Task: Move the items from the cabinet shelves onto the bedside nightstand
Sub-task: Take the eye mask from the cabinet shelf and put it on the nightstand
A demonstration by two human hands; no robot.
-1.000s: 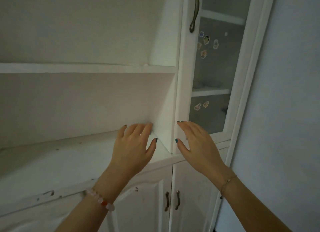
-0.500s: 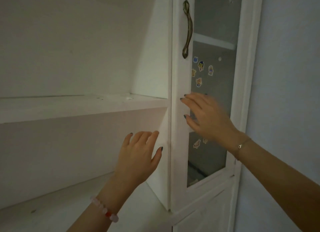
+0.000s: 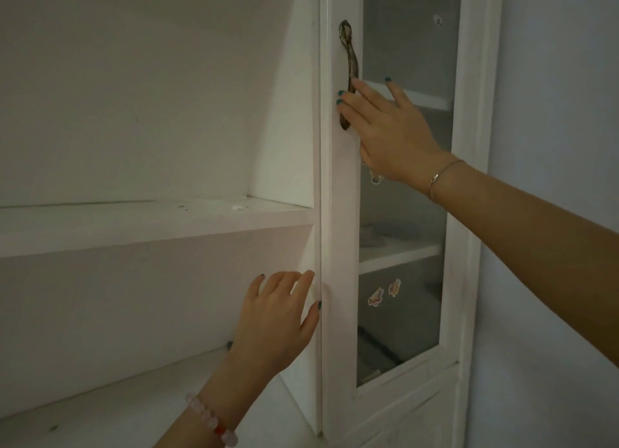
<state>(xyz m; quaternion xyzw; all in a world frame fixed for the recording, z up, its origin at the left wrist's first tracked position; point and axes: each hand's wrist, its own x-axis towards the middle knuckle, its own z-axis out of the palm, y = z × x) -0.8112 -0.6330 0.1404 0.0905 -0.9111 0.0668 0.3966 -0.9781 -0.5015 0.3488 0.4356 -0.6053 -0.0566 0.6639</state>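
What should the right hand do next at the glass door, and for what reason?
Probably curl the right hand around the door handle and pull. Its fingertips already lie on the handle, the glass door looks shut, and something faint lies on the shelf behind the glass. The left hand rests open beside the door's edge.

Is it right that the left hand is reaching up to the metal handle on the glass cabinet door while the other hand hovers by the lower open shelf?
Not quite: it is the right hand whose fingers reach the metal handle of the glass door. The left hand is the one hovering by the lower open shelf, as the head view shows.
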